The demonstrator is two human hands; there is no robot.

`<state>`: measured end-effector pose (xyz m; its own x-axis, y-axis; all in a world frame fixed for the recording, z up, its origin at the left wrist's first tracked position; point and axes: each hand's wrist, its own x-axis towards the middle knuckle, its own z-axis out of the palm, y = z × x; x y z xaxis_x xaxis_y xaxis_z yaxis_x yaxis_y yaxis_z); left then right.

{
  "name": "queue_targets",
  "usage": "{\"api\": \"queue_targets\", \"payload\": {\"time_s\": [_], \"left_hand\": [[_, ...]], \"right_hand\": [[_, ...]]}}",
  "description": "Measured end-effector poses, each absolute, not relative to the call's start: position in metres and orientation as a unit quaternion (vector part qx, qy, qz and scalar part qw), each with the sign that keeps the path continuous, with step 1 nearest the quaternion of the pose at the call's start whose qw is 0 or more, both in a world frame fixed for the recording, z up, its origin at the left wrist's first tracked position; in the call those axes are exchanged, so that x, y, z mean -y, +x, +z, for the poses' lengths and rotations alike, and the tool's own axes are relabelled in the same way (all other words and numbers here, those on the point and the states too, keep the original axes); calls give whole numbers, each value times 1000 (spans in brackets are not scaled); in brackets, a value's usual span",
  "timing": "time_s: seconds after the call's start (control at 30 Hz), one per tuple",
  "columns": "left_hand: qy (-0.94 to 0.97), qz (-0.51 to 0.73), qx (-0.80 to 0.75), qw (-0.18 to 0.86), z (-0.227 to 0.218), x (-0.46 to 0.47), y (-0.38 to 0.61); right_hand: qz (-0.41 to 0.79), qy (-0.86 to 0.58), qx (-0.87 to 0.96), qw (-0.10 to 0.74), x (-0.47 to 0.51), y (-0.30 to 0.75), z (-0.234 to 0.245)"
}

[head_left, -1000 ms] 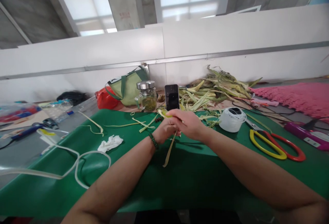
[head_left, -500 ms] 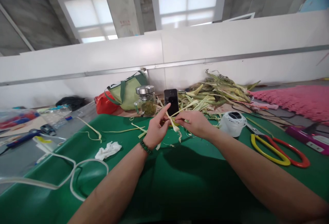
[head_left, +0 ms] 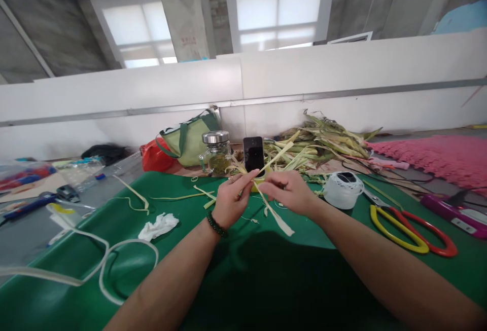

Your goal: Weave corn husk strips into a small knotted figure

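Pale corn husk strips [head_left: 279, 219] cross between my two hands above the green mat [head_left: 243, 280]. My left hand [head_left: 233, 199], with a dark bead bracelet at the wrist, is closed on the husk strips where they meet. Close beside it on the right, my right hand [head_left: 288, 191] has its fingers curled near the crossing; whether a strip is pinched in them is hidden. One strip end hangs down toward me, another points up to the right. Just behind the hands stands a dark phone [head_left: 253, 154], with a yellow object [head_left: 257, 186] partly hidden below it.
Behind are a glass jar [head_left: 216, 153], a green bag [head_left: 188, 141] and a husk pile [head_left: 331, 136]. A white string roll [head_left: 343, 190] and large scissors [head_left: 413, 229] lie right. At left are crumpled tissue [head_left: 159, 226] and a looped white cord [head_left: 104, 257].
A husk strip end between my hands now hangs longer and lower, toward the right. My right hand has shifted slightly, its fingers more curled. The view has tilted up a little.
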<state>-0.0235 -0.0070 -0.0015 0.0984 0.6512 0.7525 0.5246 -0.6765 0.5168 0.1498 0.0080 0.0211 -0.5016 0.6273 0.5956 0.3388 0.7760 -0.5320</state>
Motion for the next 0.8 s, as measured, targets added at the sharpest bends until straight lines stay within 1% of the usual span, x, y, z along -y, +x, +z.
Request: {"api": "queue_targets", "payload": {"time_s": [0.07,0.13,0.3,0.4,0.5,0.63,0.8], "left_hand": [[714,561,-409,94,-3,7,-21],[683,582,-420,135,-5,5,-19],[627,609,-411,258,-5,0,-17],[639,596,-396,283,-1,0,-19],[648,585,-384,300,4,3,-21],[643,578,-358,354,8,8,-22],[634,574,-354,379,11,7,-21]], "right_hand": [[184,-281,861,383,-7,146,18],[153,-289,868,373,-9,144,14],[0,-297,887,352,-17,144,6],[-62,-293,886,354,-20,146,5],[-83,-285,881,369,-21,147,4],[-106,-262,880,381,-21,147,4],[-159,-248,880,372,-16,145,5]]}}
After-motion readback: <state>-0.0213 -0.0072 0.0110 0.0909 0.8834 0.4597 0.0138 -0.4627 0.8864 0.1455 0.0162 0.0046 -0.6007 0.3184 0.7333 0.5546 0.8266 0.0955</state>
